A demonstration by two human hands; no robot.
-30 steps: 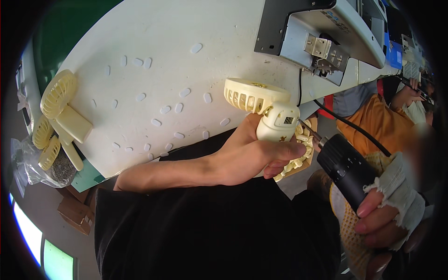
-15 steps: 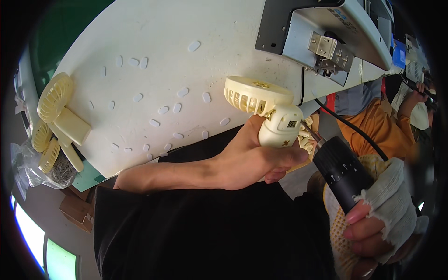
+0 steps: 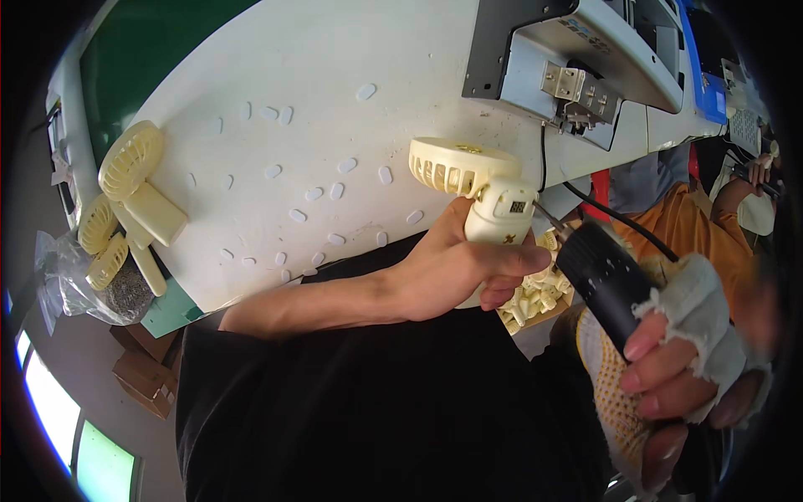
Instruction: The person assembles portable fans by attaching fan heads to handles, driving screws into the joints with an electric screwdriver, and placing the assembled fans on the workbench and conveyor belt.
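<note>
A cream handheld fan is gripped by its handle in my bare left hand, with the round slotted head toward the table and a small dark display on its neck. In my right hand, which wears a whitish glove with bare fingertips, is a black electric screwdriver with a cord. Its thin metal bit points at the side of the fan's neck, close to the display; whether the tip touches cannot be made out. The lower handle is partly hidden by my left fingers.
Several small white oval pieces are scattered over the white table. More cream fans lie at the left edge beside a plastic bag. A metal machine stands far right. Below the fan sits a box of cream parts. Another person is at right.
The view has shifted slightly, so the table things appear further right. Both hands keep their hold, and the screwdriver bit stays beside the fan's neck.
</note>
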